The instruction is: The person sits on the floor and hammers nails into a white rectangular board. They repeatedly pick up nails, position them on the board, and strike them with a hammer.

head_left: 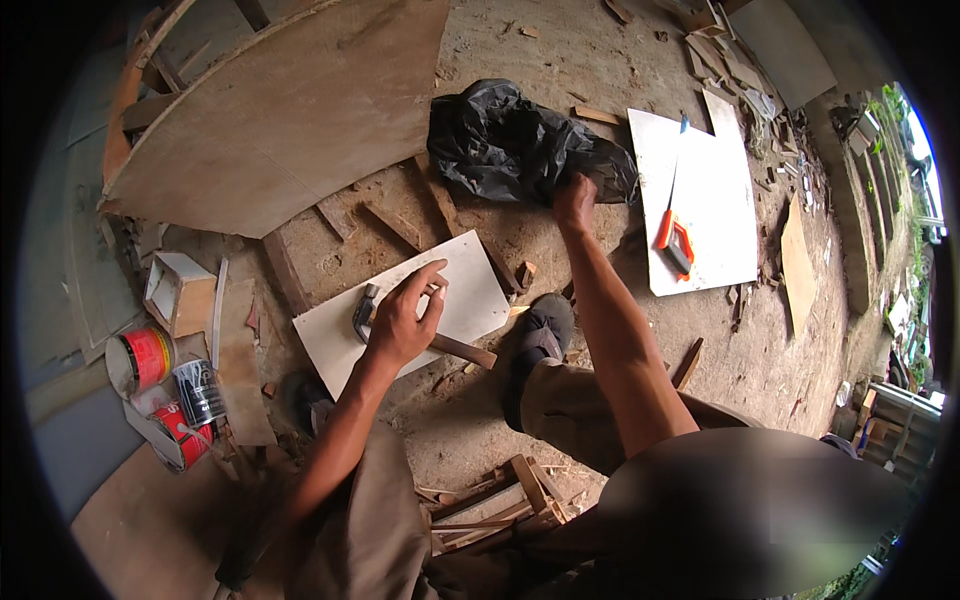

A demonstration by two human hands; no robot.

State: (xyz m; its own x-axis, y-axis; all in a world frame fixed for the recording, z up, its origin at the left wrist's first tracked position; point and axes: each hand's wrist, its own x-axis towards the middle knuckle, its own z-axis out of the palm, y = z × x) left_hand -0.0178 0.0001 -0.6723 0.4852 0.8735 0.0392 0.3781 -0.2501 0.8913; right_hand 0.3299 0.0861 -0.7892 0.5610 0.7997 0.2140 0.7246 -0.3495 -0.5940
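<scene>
My left hand (402,322) is over a hammer (466,351) that lies on a white board (465,270). The fingers are curved and apart, and the hammer head shows on one side of the hand, the wooden handle on the other. Farther off and to the right, my right hand (575,203) reaches into a crumpled black plastic bag (490,140) on the ground. Its fingers are hidden by the bag. Right of the bag, a handsaw (676,245) with an orange and black handle rests on a larger white panel (720,200).
Paint cans (200,391) and a small wooden box (180,293) stand at the left. A large curved plywood sheet (290,110) leans at the far left. Wood offcuts (392,225) litter the dirt floor. More scraps (525,490) lie between my legs. A dark blurred shape fills the lower right.
</scene>
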